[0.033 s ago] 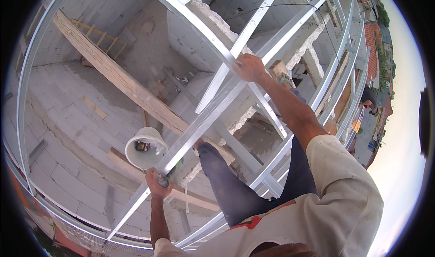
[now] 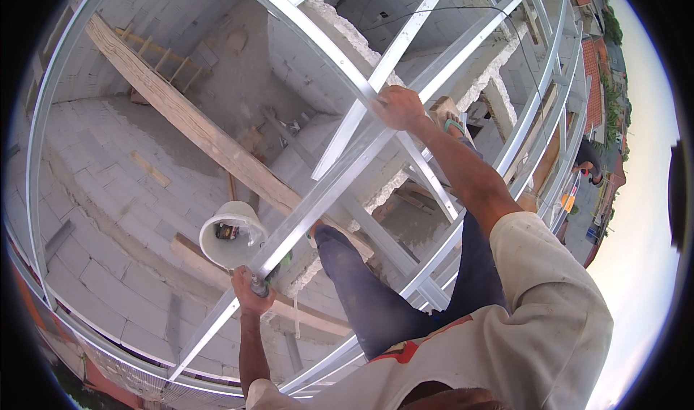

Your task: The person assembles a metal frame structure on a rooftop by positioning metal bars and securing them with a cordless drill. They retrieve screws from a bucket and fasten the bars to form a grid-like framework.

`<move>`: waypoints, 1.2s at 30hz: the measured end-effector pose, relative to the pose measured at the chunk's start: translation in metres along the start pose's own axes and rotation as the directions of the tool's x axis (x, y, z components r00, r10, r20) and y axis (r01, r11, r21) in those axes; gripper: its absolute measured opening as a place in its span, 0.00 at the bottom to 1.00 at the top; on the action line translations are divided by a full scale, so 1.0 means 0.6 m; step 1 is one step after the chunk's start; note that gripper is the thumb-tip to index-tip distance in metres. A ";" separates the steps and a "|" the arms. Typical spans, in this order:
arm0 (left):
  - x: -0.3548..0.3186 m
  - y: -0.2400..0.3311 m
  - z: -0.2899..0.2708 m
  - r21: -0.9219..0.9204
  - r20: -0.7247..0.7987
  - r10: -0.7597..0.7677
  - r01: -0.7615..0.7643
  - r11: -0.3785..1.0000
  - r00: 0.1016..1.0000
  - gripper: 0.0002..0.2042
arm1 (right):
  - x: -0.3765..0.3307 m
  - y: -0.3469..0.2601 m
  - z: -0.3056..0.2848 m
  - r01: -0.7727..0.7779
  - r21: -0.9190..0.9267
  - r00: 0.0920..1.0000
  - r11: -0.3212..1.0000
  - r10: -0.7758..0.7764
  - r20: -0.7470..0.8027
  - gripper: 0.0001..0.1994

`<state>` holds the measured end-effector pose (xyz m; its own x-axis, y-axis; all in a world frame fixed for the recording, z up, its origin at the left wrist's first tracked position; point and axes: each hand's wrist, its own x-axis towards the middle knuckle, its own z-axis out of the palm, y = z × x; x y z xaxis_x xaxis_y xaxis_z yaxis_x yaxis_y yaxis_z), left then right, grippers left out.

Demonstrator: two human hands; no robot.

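My right hand (image 2: 398, 108) is closed over a silvery metal roof beam (image 2: 340, 166), just where another metal strip (image 2: 340, 141) crosses it. Lower down the same beam, my left hand (image 2: 251, 291) is wrapped around a small grey cylindrical tool (image 2: 259, 287) held against the beam's side. Most of that tool is hidden by the fingers, so its kind does not show. Something green (image 2: 285, 263) peeks out beyond the beam close by. A white bucket (image 2: 236, 208) with a few dark items inside sits just past my left hand.
A long wooden beam (image 2: 191, 126) spans the deep block-walled room below. My sandalled foot (image 2: 454, 126) is by a wooden block on the broken wall top, among more metal beams (image 2: 442, 70). A black cable (image 2: 531, 63) hangs across them. Another person (image 2: 590, 158) is at far right.
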<state>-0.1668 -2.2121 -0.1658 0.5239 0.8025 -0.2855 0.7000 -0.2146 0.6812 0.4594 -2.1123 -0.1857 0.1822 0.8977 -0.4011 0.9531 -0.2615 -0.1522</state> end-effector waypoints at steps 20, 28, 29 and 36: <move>0.019 0.066 -0.041 0.172 0.162 -0.489 0.464 0.869 0.857 0.35 | -0.002 0.001 0.001 0.151 -0.024 0.987 0.988 -0.152 -0.050 0.21; 0.029 0.103 -0.064 0.020 0.107 -0.578 0.579 0.815 0.809 0.34 | 0.005 0.021 0.016 0.172 -0.040 0.980 0.984 -0.175 -0.094 0.19; 0.030 0.110 -0.066 0.021 0.133 -0.572 0.575 0.818 0.809 0.34 | 0.002 0.020 0.010 0.170 -0.021 0.980 0.985 -0.171 -0.099 0.20; 0.037 0.153 -0.067 0.029 0.128 -0.555 0.556 0.830 0.822 0.32 | 0.005 0.013 0.006 0.159 -0.050 0.986 0.986 -0.161 -0.042 0.20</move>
<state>-0.1104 -2.1917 -0.0825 0.1044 0.7073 -0.6992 0.8868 0.2520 0.3873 0.4664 -2.1130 -0.1913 0.0363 0.9422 -0.3332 0.9809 -0.0973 -0.1683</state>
